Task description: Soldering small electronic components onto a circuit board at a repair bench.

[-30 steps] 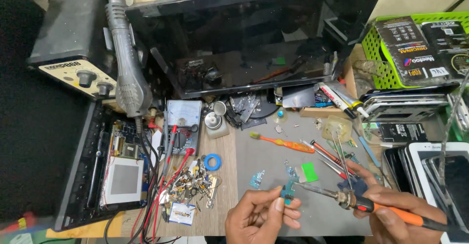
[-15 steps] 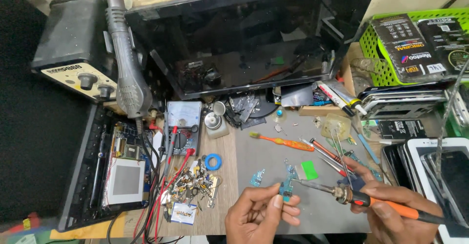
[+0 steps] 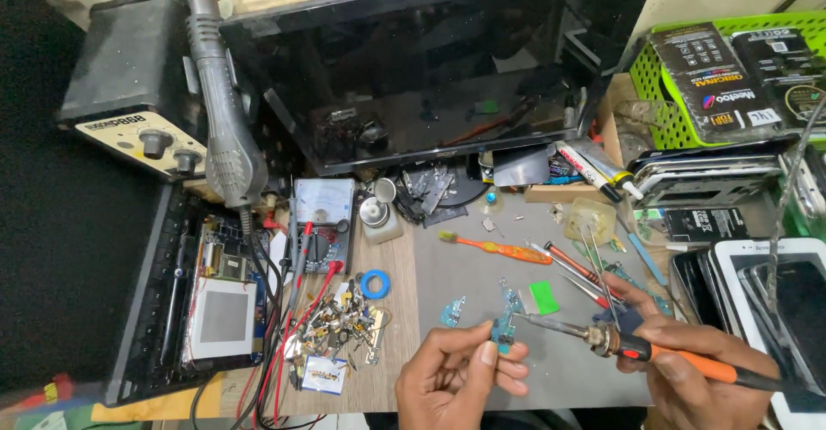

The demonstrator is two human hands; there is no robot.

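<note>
My left hand [image 3: 460,378] pinches a small teal circuit board [image 3: 503,330] between thumb and fingers, just above the grey mat [image 3: 516,292]. My right hand [image 3: 680,370] grips a soldering iron [image 3: 628,344] by its orange handle. Its metal tip points left and sits right beside the small board. Another small teal board [image 3: 452,312] lies on the mat to the left of the held one.
A hot-air gun [image 3: 219,103] leans by a black station [image 3: 138,77] at back left. A dark screen [image 3: 430,60] stands behind. A multimeter [image 3: 323,223], blue tape ring [image 3: 375,284], orange toothbrush [image 3: 499,247], loose parts, tweezers, phones [image 3: 766,292] and a green basket [image 3: 731,68] crowd the bench.
Both hands have shifted slightly; the soldering iron tip has come closer to the small board held in my left hand.
</note>
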